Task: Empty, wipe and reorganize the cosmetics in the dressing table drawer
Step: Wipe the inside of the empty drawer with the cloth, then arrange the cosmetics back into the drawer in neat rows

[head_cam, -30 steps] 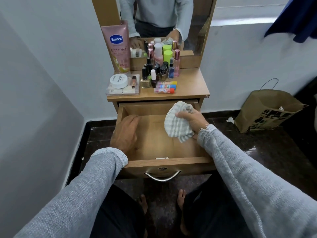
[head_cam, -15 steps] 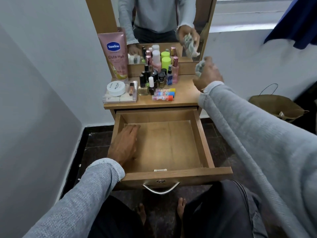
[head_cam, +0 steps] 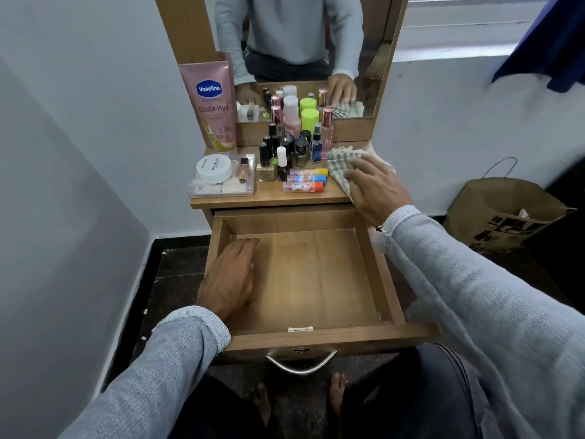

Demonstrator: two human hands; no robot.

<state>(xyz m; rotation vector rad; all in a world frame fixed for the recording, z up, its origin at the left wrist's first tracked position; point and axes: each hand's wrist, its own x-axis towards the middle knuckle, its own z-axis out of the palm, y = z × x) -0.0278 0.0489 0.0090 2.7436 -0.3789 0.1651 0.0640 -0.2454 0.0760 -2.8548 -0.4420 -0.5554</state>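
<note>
drawer (head_cam: 304, 280) centre frame: emptied, looks wiped | cosmetics (head_cam: 285, 153) all on worktop (head_cam: 316, 196) above it | right hand (head_cam: 376, 188) flat on cloth (head_cam: 340, 164), nothing grasped | left hand (head_cam: 229, 277) resting loose inside drawer | left: reorganize

Bottles (head_cam: 294, 147) on tabletop (head_cam: 272, 198) left of cloth (head_cam: 340, 166), open drawer (head_cam: 310, 280) below

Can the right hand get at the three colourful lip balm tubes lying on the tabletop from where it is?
Probably yes. The right hand rests on the checked cloth just beside the three colourful lip balm tubes, with nothing between them; it would only need to let go of the cloth.
</note>
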